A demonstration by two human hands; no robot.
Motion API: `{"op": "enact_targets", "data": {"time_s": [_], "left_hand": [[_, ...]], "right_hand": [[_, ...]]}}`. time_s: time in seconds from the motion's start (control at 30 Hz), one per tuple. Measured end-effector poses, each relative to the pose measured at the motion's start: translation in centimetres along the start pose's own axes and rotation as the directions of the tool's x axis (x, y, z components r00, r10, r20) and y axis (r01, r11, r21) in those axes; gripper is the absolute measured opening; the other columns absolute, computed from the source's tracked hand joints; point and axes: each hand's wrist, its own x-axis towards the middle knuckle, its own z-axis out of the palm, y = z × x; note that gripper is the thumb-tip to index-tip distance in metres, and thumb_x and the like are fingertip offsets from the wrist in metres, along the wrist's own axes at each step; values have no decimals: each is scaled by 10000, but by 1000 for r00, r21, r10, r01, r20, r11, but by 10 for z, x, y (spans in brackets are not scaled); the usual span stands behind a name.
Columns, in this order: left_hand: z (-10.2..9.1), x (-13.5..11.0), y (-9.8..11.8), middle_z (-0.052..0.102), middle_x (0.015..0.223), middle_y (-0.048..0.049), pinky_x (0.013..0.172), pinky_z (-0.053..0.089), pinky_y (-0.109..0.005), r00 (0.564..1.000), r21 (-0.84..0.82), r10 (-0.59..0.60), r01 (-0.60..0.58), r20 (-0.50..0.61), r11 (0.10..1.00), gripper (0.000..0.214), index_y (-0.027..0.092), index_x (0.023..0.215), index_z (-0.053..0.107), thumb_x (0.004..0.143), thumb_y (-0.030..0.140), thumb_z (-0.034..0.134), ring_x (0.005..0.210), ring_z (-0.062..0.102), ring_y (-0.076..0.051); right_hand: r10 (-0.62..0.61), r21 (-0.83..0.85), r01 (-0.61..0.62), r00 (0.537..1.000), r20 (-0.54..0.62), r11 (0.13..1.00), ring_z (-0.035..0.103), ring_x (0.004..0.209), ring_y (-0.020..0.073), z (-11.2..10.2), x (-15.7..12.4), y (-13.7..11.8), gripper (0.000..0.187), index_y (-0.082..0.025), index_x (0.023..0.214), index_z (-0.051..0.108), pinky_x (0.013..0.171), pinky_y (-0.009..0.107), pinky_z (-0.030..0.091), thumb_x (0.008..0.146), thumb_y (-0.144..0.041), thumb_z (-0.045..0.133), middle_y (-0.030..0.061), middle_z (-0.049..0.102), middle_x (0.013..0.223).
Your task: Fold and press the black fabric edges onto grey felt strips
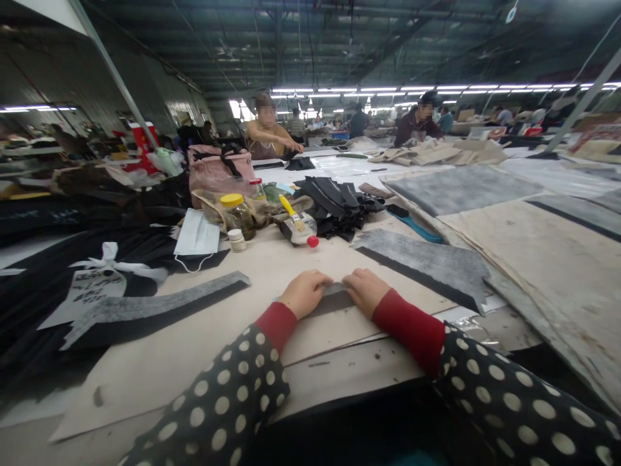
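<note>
Curled fingers of the left hand [305, 292] and right hand [365, 291] touch the cloth strip [334, 302] near its far edge; pinching or merely pressing, I cannot tell. It lies nearer the wearer than the brush [294, 212]. Even pressure should keep it flat.

The left hand [305, 292] and right hand [363, 289] hide the ends of the grey strip [336, 301], and their grip cannot be told. Polka-dot sleeves [216, 395] run off the edges. The tag's [92, 294] writing is illegible; distant workers [359, 121] blur.
</note>
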Motion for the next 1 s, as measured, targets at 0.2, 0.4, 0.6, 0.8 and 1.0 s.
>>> {"op": "enact_targets", "data": {"time_s": [0.2, 0.4, 0.6, 0.8, 1.0], "left_hand": [[0, -2, 5, 579, 871, -25, 794, 410, -268, 997, 144, 72, -74, 18, 987, 252, 186, 881, 589, 731, 84, 415, 838, 506, -153], [-2, -4, 12, 559, 864, -38, 748, 414, -290, 987, 291, 129, -152, 94, 945, 237, 176, 853, 575, 740, 68, 397, 816, 481, -173], [-11, -7, -4, 566, 903, -34, 812, 400, -267, 988, 79, 108, -117, 109, 990, 242, 196, 953, 587, 797, 145, 408, 857, 506, -147], [-29, -28, -18, 579, 934, -23, 820, 401, -249, 996, -96, -55, 62, 73, 993, 253, 196, 959, 596, 759, 149, 450, 870, 532, -134], [-23, -32, -13, 590, 846, -8, 784, 413, -253, 997, -79, -81, 82, 9, 994, 269, 191, 866, 613, 689, 74, 447, 817, 530, -133]], "right_hand": [[-68, 159, 72, 997, -34, 985, 458, 886, 153, 4, 7, -2, 324, -145, 929, 595, 821, 240, 336, 680, -36, 417, 66, 544, 926], [-125, -59, 127, 992, 30, 990, 461, 832, 193, 1, 4, -13, 221, -109, 840, 602, 765, 286, 349, 718, -91, 418, 94, 545, 866], [-106, -110, 104, 994, -19, 988, 462, 810, 206, 2, 3, -20, 288, -107, 816, 595, 758, 316, 344, 826, -280, 364, 112, 543, 831], [-59, -18, 58, 997, -53, 998, 452, 830, 200, 3, 4, -20, 232, -113, 848, 589, 778, 307, 340, 799, -268, 424, 105, 535, 864], [-131, 199, 136, 991, -42, 971, 454, 876, 154, 8, 15, -26, 357, -139, 987, 576, 811, 243, 337, 685, -35, 419, 72, 535, 932]]}}
